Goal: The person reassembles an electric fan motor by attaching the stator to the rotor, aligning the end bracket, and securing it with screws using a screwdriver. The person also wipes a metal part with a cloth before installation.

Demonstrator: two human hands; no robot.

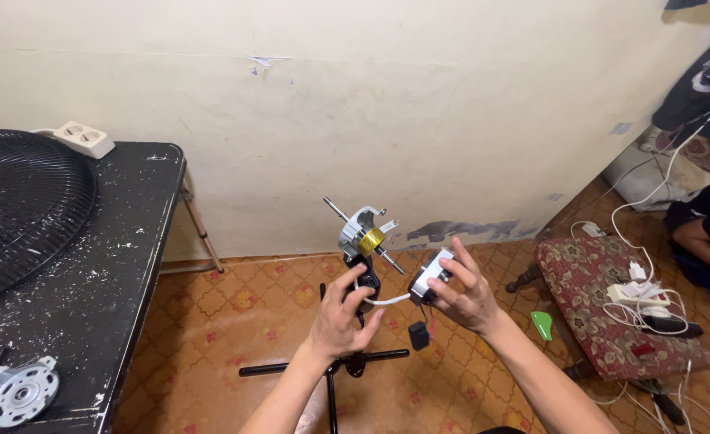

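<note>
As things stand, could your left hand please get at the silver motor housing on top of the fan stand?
Probably yes: the left hand already grips the stand's neck just below the motor housing, with nothing between them; the right hand is off to the side.

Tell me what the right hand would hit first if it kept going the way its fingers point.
The right hand points up and left, fingers on a small silver-and-black part. Straight on, it would likely meet the fan motor assembly atop the stand, though depth is hard to judge from this one view.

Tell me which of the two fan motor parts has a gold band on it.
The motor assembly on the stand, above the left hand, has the gold band. The round silver motor plate on the black table has none.
</note>
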